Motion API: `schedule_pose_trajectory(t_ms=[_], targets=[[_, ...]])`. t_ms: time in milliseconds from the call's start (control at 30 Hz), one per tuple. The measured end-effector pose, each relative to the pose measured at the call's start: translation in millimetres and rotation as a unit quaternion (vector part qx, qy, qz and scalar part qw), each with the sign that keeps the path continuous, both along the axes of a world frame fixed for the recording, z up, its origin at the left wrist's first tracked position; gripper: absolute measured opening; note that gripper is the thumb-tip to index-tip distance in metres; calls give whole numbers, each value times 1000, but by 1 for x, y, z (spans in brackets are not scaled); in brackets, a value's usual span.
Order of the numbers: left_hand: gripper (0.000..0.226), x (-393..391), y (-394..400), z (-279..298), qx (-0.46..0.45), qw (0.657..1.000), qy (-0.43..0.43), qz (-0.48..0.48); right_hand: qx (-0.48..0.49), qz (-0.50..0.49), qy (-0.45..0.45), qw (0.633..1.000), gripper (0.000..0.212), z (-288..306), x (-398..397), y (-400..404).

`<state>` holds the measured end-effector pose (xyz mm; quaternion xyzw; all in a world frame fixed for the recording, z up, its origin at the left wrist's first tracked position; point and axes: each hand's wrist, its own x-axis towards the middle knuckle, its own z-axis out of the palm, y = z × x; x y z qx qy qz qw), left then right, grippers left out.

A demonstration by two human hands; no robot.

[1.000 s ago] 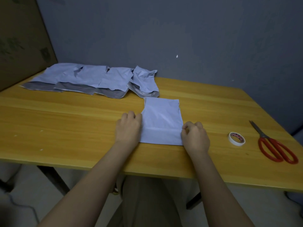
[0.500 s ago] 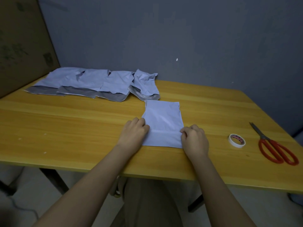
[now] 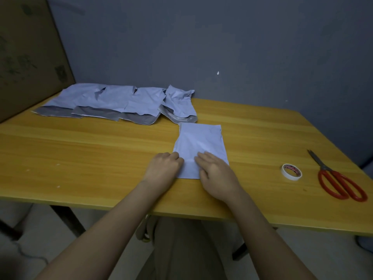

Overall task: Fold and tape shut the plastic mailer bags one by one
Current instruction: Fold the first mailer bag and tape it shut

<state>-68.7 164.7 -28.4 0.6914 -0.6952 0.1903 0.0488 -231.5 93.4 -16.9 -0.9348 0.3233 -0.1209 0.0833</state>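
Observation:
A pale blue plastic mailer bag [image 3: 201, 140] lies flat on the wooden table [image 3: 80, 150], its near end folded up over itself. My left hand [image 3: 163, 168] sits at the fold's left edge with its fingers curled, gripping that edge. My right hand [image 3: 216, 172] lies flat on the folded part, fingers straight and pointing left, pressing it down. A row of several more mailer bags [image 3: 113, 100], some showing grey insides, lies along the table's far left. A white tape roll [image 3: 291, 172] sits to the right of my hands.
Red-handled scissors [image 3: 339, 182] lie near the table's right edge, past the tape. A cardboard box [image 3: 26, 57] stands against the wall at the far left. A grey wall runs right behind the table.
My right hand has left the fold's right edge, opened out and slid left across the folded part. My left hand stays at the left edge.

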Motion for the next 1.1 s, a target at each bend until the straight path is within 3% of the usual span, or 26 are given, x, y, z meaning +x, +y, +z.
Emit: schedule_pose_trajectory(t_ms=[133,467,633,767,867,967,1100], targets=[[30,-1,2,-3,-9,1000,3,3,89,2,56,994,50,-12,5,7],[34,-4,0,-5,-18,998,19,66,106,-145,65,982,50,-13,-44,-9],[32,-9,3,11,85,986,46,138,96,-146,68,982,51,-15,-41,-7],[38,-13,10,23,110,964,54,235,91,-146,72,982,51,-15,-42,-6],[52,-30,4,24,76,975,141,153,85,-147,73,983,51,-15,-42,-5],[51,-51,-7,17,95,969,221,59,85,-147,78,982,51,-13,-42,-5],[57,-50,-14,-2,165,954,237,84,92,-133,88,983,52,-10,-44,-7]])
